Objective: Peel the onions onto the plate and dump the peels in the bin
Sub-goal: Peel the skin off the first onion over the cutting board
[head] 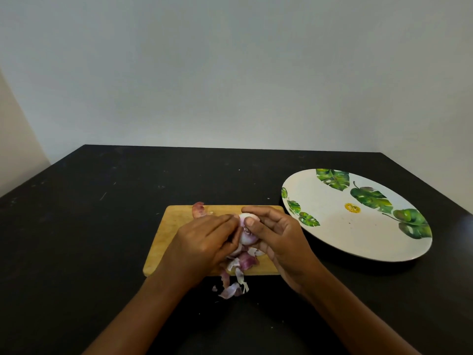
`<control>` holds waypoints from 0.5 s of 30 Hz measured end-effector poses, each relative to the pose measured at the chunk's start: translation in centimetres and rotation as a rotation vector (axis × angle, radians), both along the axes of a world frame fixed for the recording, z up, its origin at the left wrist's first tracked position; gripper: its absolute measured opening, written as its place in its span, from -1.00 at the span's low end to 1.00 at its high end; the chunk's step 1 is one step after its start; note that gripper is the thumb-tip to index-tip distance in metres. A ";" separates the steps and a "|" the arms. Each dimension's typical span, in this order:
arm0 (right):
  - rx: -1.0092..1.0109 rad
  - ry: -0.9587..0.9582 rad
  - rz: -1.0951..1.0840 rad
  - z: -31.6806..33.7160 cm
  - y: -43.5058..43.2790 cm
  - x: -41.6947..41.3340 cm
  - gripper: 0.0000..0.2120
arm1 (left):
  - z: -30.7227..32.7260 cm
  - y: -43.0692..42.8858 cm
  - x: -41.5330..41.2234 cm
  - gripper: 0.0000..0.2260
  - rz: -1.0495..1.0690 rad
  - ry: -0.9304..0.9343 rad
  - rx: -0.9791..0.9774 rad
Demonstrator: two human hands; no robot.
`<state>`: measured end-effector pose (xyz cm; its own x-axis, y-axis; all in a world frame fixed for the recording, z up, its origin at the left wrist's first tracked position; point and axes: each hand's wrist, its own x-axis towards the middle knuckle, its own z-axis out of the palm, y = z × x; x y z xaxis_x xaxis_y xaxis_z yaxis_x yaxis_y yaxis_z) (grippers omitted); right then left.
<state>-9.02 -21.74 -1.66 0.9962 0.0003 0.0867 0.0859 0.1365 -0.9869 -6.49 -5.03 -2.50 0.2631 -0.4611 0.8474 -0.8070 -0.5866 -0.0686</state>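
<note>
Head view; all positions are given relative to the wooden cutting board [166, 231], which lies on a black table [102, 201].

Over the middle of the board, the two hands meet around a partly peeled red onion [247, 230], whose pale, purple-tinged flesh shows between them. The left hand [204, 242] comes in from the board's left half, its fingers curled against the onion's left side. The right hand [279, 239] comes in from the board's right half and cups the onion, the thumb pressed on its upper face and the fingers wrapped behind.

Loose onion peels [238, 272] lie in a heap below the hands, some on the board's near edge and some spilling off it onto the table. A reddish piece [198, 210] sits at the board's far edge, left of the hands; whether it is an onion or a peel cannot be told.

A white plate with green leaf print [332, 226] rests on the table just beside the board's far right corner.
</note>
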 end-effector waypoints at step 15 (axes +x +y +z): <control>-0.083 -0.070 -0.050 -0.4 0.1 -0.1 -0.84 | 0.1 -0.6 -0.7 -0.72 0.018 -0.033 -0.001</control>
<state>-9.11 -21.60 -2.11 0.9867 -0.0393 0.1576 0.1594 0.0488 -0.9860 -7.18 -5.67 -2.41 0.2428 -0.4554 0.8566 -0.7938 -0.6008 -0.0944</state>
